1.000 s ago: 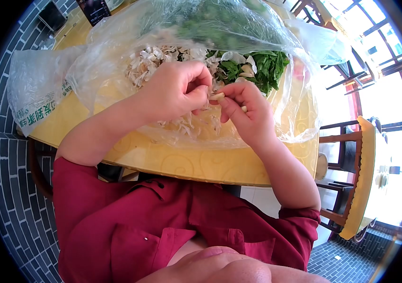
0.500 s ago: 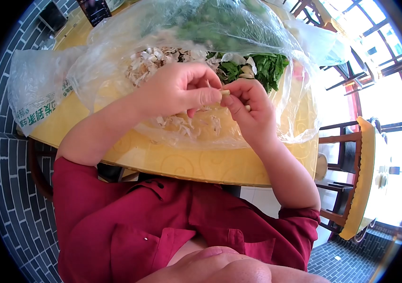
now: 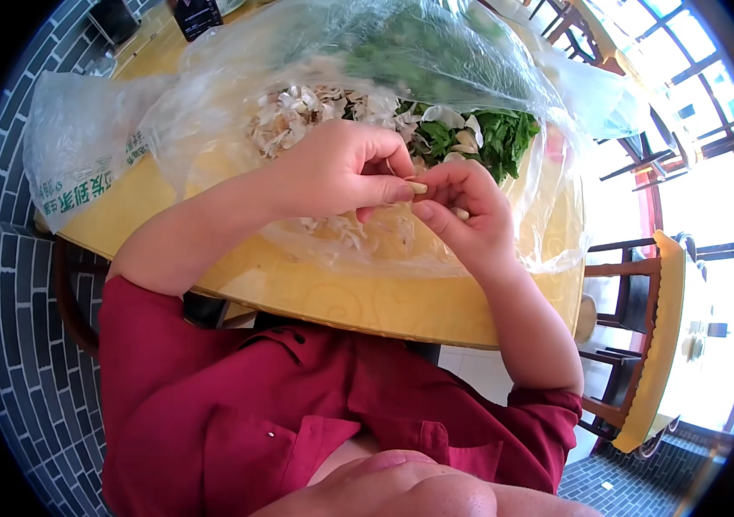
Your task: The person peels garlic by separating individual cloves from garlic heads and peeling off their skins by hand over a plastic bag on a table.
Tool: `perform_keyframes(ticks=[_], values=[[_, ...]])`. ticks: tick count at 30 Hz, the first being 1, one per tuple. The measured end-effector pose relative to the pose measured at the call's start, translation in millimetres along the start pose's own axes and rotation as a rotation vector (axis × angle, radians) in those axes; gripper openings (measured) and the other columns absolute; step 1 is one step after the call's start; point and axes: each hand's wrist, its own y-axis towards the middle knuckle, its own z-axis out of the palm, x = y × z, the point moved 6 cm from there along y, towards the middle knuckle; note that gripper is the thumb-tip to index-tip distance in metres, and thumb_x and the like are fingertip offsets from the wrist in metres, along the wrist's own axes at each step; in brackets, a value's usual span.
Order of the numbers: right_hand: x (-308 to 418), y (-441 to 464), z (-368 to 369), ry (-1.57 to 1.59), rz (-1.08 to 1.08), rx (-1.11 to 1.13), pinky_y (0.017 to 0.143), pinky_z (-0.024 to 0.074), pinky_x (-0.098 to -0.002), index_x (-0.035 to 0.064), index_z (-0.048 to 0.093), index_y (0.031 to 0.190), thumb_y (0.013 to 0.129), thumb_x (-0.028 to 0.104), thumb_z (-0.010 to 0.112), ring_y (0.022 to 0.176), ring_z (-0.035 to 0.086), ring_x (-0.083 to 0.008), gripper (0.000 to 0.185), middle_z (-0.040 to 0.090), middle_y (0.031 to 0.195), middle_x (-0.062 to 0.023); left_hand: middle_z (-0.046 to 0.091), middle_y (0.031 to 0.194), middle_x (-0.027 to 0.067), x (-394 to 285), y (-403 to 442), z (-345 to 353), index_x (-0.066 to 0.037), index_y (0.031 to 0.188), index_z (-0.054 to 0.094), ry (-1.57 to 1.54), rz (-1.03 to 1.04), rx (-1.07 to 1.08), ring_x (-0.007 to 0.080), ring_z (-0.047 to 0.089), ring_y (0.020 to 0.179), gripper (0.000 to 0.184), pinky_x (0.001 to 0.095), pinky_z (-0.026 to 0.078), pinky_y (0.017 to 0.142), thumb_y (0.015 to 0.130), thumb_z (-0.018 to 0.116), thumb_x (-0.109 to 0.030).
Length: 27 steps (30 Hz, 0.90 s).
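Observation:
Between my two hands is a small pale garlic clove [image 3: 418, 187], pinched by the thumb and fingers of my left hand [image 3: 341, 171]. My right hand [image 3: 473, 207] meets it from the other side, its index finger touching or very near the clove. A second garlic clove [image 3: 460, 213] is tucked under the curled fingers of that hand. Beyond my hands lie a heap of papery garlic skins [image 3: 298, 114], several peeled cloves [image 3: 468, 142] and leafy greens [image 3: 509, 138]. Loose bits of skin [image 3: 337, 231] are scattered below my left hand.
A large clear plastic bag [image 3: 237, 60] spreads over the yellow table [image 3: 315, 289], with more greens under it. A printed bag [image 3: 74, 146] hangs at the left edge, and a phone [image 3: 196, 15] stands at the back. Chairs [image 3: 630, 293] and another table [image 3: 660, 336] are at right.
The view has shifted slightly, so everything sits a little lower and to the right. My right thumb has come away from the pinched clove, which stays in my left fingers.

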Motion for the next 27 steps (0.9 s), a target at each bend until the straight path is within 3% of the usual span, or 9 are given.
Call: perform_keyframes(ticks=[5, 11, 20, 23, 27], values=[[3, 0, -1, -0.132, 0.028, -0.057, 0.061, 0.0473, -0.0209, 0.0017, 0.059, 0.095, 0.082, 0.004, 0.068, 0.069, 0.058, -0.0065, 0.015, 0.062, 0.081, -0.0017, 0.061, 0.074, 0.0018, 4, 1, 0, -0.001, 0.091, 0.061, -0.007, -0.003, 0.004, 0.0056, 0.056, 0.054, 0.012, 0.0196, 0.043, 0.048, 0.086, 0.064, -0.012], [6, -2, 2, -0.081, 0.044, 0.001, 0.062, 0.0485, -0.0220, 0.0010, 0.057, 0.092, 0.083, 0.003, 0.066, 0.068, 0.058, -0.0081, 0.012, 0.060, 0.080, -0.0038, 0.059, 0.071, 0.0020, 9, 1, 6, -0.001, 0.089, 0.059, -0.100, -0.076, 0.227, 0.0052, 0.050, 0.052, 0.018, 0.0197, 0.039, 0.046, 0.090, 0.060, -0.019], [11, -3, 6, 0.240, -0.043, 0.092, 0.058, 0.0460, -0.0213, 0.0014, 0.052, 0.095, 0.088, 0.002, 0.059, 0.066, 0.054, -0.0074, 0.009, 0.058, 0.082, -0.0046, 0.059, 0.070, 0.0031, 7, -1, 12, -0.002, 0.089, 0.057, -0.370, -0.026, 0.292, 0.0035, 0.046, 0.049, 0.016, 0.0184, 0.034, 0.043, 0.088, 0.062, -0.018], [2, -4, 6, 0.491, 0.040, 0.060, 0.058, 0.0453, -0.0207, 0.0019, 0.052, 0.096, 0.089, 0.002, 0.058, 0.067, 0.054, -0.0073, 0.009, 0.058, 0.083, -0.0047, 0.059, 0.070, 0.0032, 6, -1, 14, -0.002, 0.089, 0.057, -0.476, 0.012, 0.303, 0.0030, 0.045, 0.048, 0.016, 0.0177, 0.033, 0.043, 0.089, 0.060, -0.018], [0, -2, 3, 0.492, 0.079, 0.016, 0.058, 0.0449, -0.0201, 0.0023, 0.053, 0.097, 0.089, 0.001, 0.058, 0.068, 0.055, -0.0077, 0.010, 0.059, 0.084, -0.0049, 0.059, 0.072, 0.0035, 1, -1, 10, -0.002, 0.090, 0.057, -0.456, -0.020, 0.232, 0.0029, 0.046, 0.048, 0.016, 0.0172, 0.033, 0.043, 0.092, 0.056, -0.018]])
